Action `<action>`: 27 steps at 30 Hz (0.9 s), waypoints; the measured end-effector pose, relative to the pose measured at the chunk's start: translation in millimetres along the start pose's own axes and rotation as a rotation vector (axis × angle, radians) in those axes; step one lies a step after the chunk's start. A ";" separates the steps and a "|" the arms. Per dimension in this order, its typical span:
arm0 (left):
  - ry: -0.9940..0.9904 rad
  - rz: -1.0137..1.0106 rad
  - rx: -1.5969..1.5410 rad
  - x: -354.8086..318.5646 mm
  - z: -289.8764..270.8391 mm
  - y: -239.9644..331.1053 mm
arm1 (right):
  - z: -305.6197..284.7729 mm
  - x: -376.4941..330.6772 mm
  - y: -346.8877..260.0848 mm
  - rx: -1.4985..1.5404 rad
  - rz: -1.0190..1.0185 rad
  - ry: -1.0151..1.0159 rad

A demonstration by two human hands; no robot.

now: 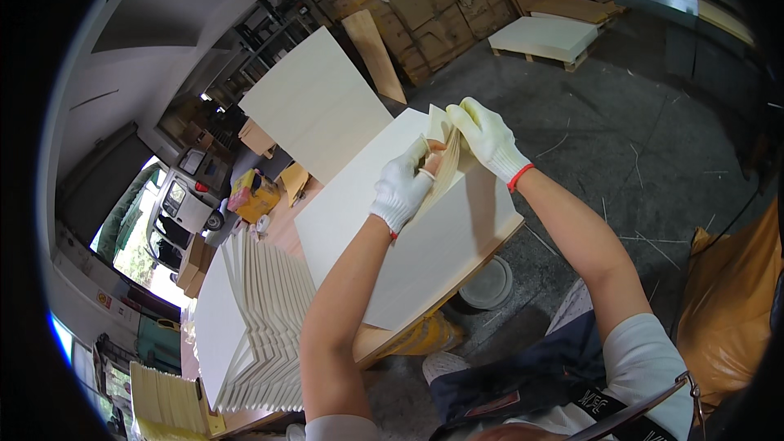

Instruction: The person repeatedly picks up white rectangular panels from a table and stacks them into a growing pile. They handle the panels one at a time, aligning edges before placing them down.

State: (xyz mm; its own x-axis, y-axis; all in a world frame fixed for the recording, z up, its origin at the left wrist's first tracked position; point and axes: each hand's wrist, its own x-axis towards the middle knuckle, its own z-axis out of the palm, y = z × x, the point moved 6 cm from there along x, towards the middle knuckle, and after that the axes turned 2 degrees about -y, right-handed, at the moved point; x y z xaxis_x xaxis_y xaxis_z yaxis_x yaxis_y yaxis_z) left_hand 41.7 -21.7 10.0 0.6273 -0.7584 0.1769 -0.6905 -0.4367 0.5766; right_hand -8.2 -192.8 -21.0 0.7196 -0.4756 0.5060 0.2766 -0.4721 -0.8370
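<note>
Both of my hands wear white knit gloves, with bare fingertips showing on the left one. Between them stands a small bundle of thin cream sheets point(447, 170), its edges slightly fanned. My left hand point(406, 184) grips the bundle's near left side, fingers curled round it. At the upper right edge, my right hand point(483, 132) pinches the same bundle. Under the bundle lies a large white sheet point(343, 220) on the table. To the left, a wide stack of folded cream sheets point(265, 318) spreads in wavy layers.
A large pale board point(314, 102) rises beyond the table. The wooden table edge point(445, 302) runs close in front of me, with a grey bucket point(487, 284) below. A white-topped pallet point(543, 38) stands on the floor at far right; an orange-brown cover point(731, 302) hangs nearer.
</note>
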 end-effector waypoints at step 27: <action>0.033 0.128 0.199 -3.3 1.9 10.7 | -1.0 -0.7 9.1 0.031 0.018 0.103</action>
State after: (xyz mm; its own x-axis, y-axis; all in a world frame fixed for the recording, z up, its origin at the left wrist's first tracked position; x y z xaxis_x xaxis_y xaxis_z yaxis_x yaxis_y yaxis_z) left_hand 31.6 -24.8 14.0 0.5393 -0.7988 0.2666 -0.8204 -0.4271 0.3801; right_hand -6.8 -197.6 -28.7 0.6556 -0.5585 0.5082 0.2850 -0.4402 -0.8515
